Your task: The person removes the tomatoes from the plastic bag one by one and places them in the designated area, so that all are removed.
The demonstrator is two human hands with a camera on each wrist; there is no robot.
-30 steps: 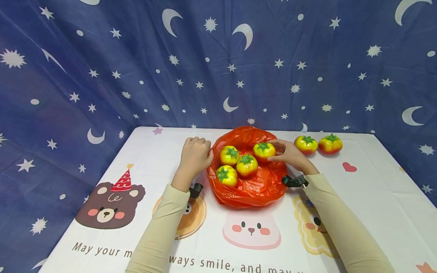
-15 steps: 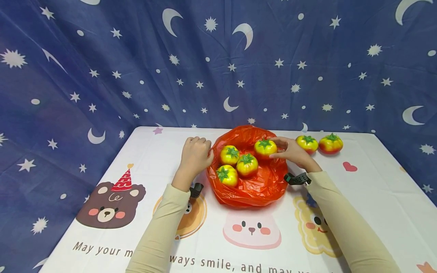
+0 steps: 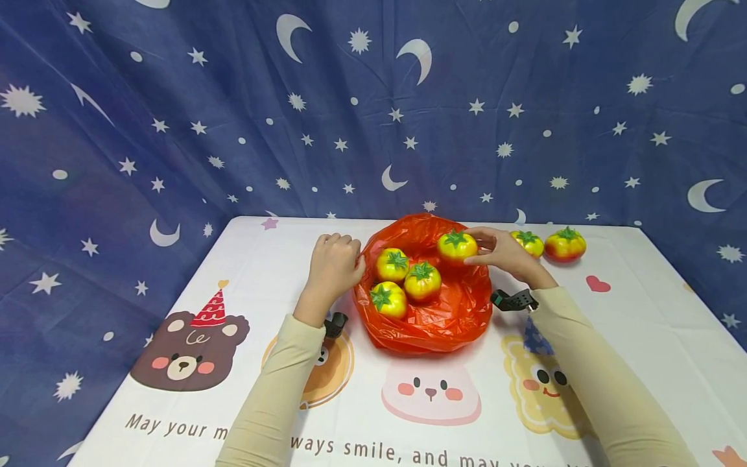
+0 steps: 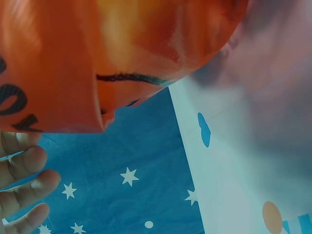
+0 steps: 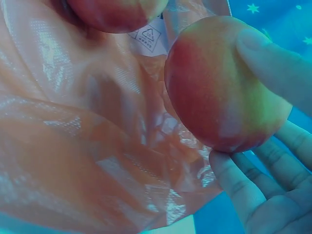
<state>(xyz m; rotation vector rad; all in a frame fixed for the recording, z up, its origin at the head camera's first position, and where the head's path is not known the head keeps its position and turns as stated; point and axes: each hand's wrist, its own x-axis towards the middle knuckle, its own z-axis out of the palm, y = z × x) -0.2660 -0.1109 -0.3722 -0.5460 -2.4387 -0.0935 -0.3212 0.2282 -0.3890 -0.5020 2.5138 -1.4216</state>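
A red plastic bag (image 3: pixel 449 324) stands wide open in the middle of the table, with yellow-and-red tomatoes with green star-shaped tops inside. Three of them, such as the front tomato (image 3: pixel 388 300), sit together in its left half. My right hand (image 3: pixel 502 251) holds another tomato (image 3: pixel 457 247) over the bag's back right rim. In the right wrist view, thumb and fingertips pinch that tomato (image 5: pixel 219 87) from opposite sides. My left hand (image 3: pixel 335 263) grips the bag's left rim with curled fingers. The left wrist view shows its fingertips (image 4: pixel 34 187) beside the printed bag wall (image 4: pixel 53 63).
Behind my right hand, two more tomatoes lie on the table near its back edge, a partly covered tomato (image 3: pixel 528 242) and a redder tomato (image 3: pixel 565 246). A white cloth (image 3: pixel 636 337) printed with cartoon faces covers the table. A blue starry curtain (image 3: pixel 373 130) hangs behind.
My right hand has drawn the tomato slightly right and back, from inside the bag toward its right rim. My left hand has stayed at the left rim.
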